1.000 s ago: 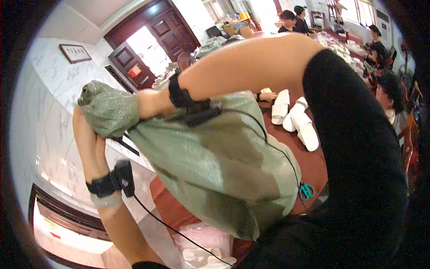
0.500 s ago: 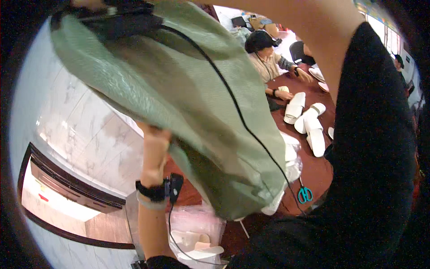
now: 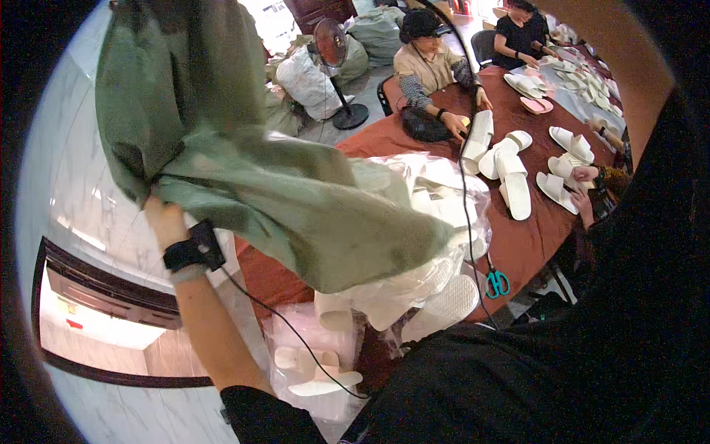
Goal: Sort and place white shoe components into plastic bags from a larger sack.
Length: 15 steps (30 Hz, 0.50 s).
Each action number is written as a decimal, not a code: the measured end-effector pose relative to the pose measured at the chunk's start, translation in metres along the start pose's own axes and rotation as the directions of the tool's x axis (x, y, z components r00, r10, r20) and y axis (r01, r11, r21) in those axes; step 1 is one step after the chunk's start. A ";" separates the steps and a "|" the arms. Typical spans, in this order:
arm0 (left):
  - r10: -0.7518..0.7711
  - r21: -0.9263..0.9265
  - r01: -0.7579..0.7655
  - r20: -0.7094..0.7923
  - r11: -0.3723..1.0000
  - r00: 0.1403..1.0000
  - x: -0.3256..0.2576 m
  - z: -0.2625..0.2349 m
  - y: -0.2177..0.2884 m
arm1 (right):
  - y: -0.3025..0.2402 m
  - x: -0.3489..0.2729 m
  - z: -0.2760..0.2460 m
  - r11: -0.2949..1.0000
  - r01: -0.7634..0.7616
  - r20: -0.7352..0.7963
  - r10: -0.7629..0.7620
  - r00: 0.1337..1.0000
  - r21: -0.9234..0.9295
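My left hand (image 3: 166, 220) is shut on a fold of a big green woven sack (image 3: 222, 148), which hangs tilted over the table edge. Out of the sack's lower mouth slides a clear plastic bag (image 3: 444, 192) packed with white slippers (image 3: 444, 303), resting on the dark red table (image 3: 525, 244). My right forearm (image 3: 614, 66) rises along the right edge; its hand is out of the picture. A black wristband with a cable (image 3: 194, 255) sits on my left wrist.
Teal-handled scissors (image 3: 497, 283) lie near the table's front edge. Loose white slippers (image 3: 514, 185) are spread across the table, where several seated people (image 3: 433, 66) handle them. A standing fan (image 3: 333, 59) and full sacks (image 3: 310, 74) are behind. Another bag of slippers (image 3: 310, 362) lies on the floor.
The sack has swung up and over to the left, and the plastic bag of slippers now shows below its mouth. My left hand has risen to the sack's fold.
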<state>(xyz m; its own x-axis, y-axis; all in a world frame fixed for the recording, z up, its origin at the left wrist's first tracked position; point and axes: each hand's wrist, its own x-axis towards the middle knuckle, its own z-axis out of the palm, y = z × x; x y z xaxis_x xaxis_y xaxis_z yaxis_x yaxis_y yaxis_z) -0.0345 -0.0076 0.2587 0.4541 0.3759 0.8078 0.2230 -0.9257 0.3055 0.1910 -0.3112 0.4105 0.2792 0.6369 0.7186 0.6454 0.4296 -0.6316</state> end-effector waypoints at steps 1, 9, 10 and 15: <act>-0.107 0.110 0.102 0.045 0.989 0.993 -0.002 -0.048 -0.040 | 0.002 -0.002 0.009 0.995 -0.059 0.053 0.055 0.997 0.079; -0.206 -0.353 0.139 -0.160 0.925 0.966 -0.045 -0.138 0.011 | 0.094 -0.051 0.079 0.511 -0.727 0.597 0.430 0.678 0.458; -0.101 -0.175 0.066 -0.197 0.982 0.975 -0.063 -0.147 0.028 | 0.108 -0.060 0.105 0.330 -0.800 0.710 0.371 0.598 0.501; -0.050 0.488 0.040 0.009 0.872 0.999 -0.175 -0.145 0.072 | 0.117 -0.159 0.187 0.163 -0.966 0.870 0.424 0.250 0.199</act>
<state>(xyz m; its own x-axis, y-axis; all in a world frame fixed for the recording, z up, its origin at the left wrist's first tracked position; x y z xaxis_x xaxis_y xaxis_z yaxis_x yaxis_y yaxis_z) -0.2232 -0.1457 0.2126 0.4496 0.4225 0.7870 0.6332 -0.7722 0.0528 0.0895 -0.2426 0.1682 -0.2754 0.8988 -0.3412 -0.3058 -0.4184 -0.8552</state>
